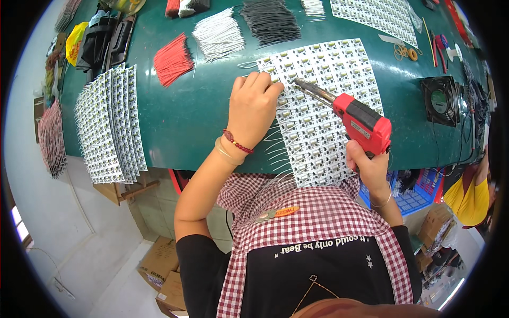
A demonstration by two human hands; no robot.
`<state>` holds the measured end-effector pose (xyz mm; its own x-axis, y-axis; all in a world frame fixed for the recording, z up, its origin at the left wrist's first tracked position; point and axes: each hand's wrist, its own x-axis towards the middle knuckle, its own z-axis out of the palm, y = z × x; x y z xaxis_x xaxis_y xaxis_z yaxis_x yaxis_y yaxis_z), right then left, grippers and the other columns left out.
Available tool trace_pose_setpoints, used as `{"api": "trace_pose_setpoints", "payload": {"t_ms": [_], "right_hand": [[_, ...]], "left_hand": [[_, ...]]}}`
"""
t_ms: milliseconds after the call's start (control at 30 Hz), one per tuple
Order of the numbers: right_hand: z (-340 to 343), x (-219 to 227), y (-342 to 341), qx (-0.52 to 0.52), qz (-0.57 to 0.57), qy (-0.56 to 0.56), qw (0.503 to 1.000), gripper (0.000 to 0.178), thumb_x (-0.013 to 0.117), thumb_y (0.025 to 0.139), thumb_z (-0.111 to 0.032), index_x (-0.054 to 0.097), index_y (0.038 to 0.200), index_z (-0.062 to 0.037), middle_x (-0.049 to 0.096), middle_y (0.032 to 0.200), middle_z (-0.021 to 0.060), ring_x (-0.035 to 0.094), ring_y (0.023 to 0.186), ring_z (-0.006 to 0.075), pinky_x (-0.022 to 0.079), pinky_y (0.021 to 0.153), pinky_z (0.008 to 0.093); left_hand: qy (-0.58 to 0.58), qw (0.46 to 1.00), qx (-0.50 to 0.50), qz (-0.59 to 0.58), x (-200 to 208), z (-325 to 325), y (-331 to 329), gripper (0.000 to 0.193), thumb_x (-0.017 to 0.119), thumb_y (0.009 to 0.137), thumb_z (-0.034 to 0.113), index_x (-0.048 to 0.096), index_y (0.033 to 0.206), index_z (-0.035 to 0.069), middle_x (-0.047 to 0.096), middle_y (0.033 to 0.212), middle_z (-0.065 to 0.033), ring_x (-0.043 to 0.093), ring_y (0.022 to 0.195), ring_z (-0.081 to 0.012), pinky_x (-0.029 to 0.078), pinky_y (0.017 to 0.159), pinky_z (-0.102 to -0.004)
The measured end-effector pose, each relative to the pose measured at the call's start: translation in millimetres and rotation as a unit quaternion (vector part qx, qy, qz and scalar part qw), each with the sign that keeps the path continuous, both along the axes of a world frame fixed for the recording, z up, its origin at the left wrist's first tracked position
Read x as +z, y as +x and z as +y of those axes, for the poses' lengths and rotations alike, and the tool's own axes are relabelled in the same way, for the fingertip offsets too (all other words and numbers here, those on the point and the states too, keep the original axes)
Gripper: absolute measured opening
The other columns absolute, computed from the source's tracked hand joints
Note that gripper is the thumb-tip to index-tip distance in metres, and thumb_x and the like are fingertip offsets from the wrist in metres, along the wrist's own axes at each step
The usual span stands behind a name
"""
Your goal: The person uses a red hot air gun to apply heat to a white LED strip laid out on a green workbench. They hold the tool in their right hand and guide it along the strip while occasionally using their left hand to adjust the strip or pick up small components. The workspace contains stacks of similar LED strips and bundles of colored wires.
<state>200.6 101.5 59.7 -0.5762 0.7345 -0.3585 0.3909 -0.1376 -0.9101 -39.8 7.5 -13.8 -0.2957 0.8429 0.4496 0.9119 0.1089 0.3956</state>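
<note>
A sheet of small circuit boards [328, 132], white with rows of tiny parts, lies on the bench before me. My left hand [254, 103] rests at its upper left edge, fingers pinched together; what they pinch is hidden. Thin white wires [278, 151] stick out from the sheet's left side, and a few more show just beyond my fingers. In my right hand [371, 167] is a red and black soldering gun [363, 122], gripped by its handle. Its long metal tip points left, over the upper part of the sheet, near my left fingertips.
Bundles of red wires [173, 59], white wires [218, 34] and black wires [270, 22] lie beyond my left hand. More board sheets [108, 127] overlap at the left, and another sheet [379, 18] lies far right. A black fan [441, 100] stands at the right, near tape rolls [411, 54].
</note>
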Motion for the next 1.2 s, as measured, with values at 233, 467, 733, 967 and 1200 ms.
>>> {"api": "trace_pose_setpoints", "payload": {"t_ms": [233, 467, 733, 967, 1200], "right_hand": [[-1.2, 1.1, -3.1, -0.009, -0.005, -0.015, 1.0, 0.022, 0.073, 0.083, -0.012, 0.063, 0.097, 0.0008, 0.059, 0.067, -0.0008, 0.051, 0.051, 0.0043, 0.042, 0.046, 0.0205], [-3.7, 2.8, -3.1, 0.007, -0.032, -0.008, 0.999, 0.021, 0.072, 0.083, -0.01, 0.062, 0.099, 0.0003, 0.059, 0.068, -0.001, 0.052, 0.052, 0.0043, 0.042, 0.046, 0.0206], [-5.4, 8.3, -6.1, -0.026, 0.024, -0.01, 0.999, 0.013, 0.068, 0.086, -0.009, 0.06, 0.091, -0.0005, 0.058, 0.066, 0.0005, 0.052, 0.05, 0.0062, 0.042, 0.046, 0.0214], [-4.1, 6.6, -4.8, -0.013, -0.002, -0.02, 1.0, 0.02, 0.071, 0.084, -0.01, 0.061, 0.098, 0.0007, 0.059, 0.069, 0.0001, 0.052, 0.051, 0.0048, 0.043, 0.046, 0.0209], [-5.9, 6.1, -5.7, -0.011, -0.014, -0.018, 1.0, 0.019, 0.071, 0.084, -0.01, 0.062, 0.097, 0.0007, 0.059, 0.068, -0.0005, 0.052, 0.05, 0.0045, 0.043, 0.045, 0.02]], "left_hand": [[-0.002, 1.0, -0.013, -0.025, -3.2, 4.4, -4.7, 0.012, 0.065, 0.073, 0.001, 0.066, 0.081, 0.01, 0.05, 0.074, -0.0022, 0.052, 0.075, -0.0202, 0.037, 0.066, -0.0331], [-0.004, 0.999, -0.015, -0.028, -2.8, 3.7, -4.3, 0.012, 0.065, 0.073, 0.001, 0.066, 0.082, 0.01, 0.05, 0.075, -0.0024, 0.051, 0.076, -0.0205, 0.037, 0.067, -0.0329], [-0.002, 1.0, -0.012, -0.009, -4.7, 3.9, -4.2, 0.013, 0.064, 0.073, 0.002, 0.066, 0.081, 0.011, 0.051, 0.074, -0.001, 0.052, 0.076, -0.0193, 0.037, 0.067, -0.0326], [-0.001, 1.0, -0.008, 0.012, -3.5, 4.6, -3.6, 0.012, 0.063, 0.073, 0.003, 0.066, 0.081, 0.012, 0.051, 0.074, 0.0, 0.052, 0.076, -0.0182, 0.037, 0.068, -0.0323], [0.003, 1.0, -0.009, 0.019, -4.3, 4.5, -3.3, 0.012, 0.062, 0.073, 0.003, 0.065, 0.081, 0.012, 0.051, 0.075, -0.0001, 0.052, 0.076, -0.0181, 0.037, 0.068, -0.0323]]}}
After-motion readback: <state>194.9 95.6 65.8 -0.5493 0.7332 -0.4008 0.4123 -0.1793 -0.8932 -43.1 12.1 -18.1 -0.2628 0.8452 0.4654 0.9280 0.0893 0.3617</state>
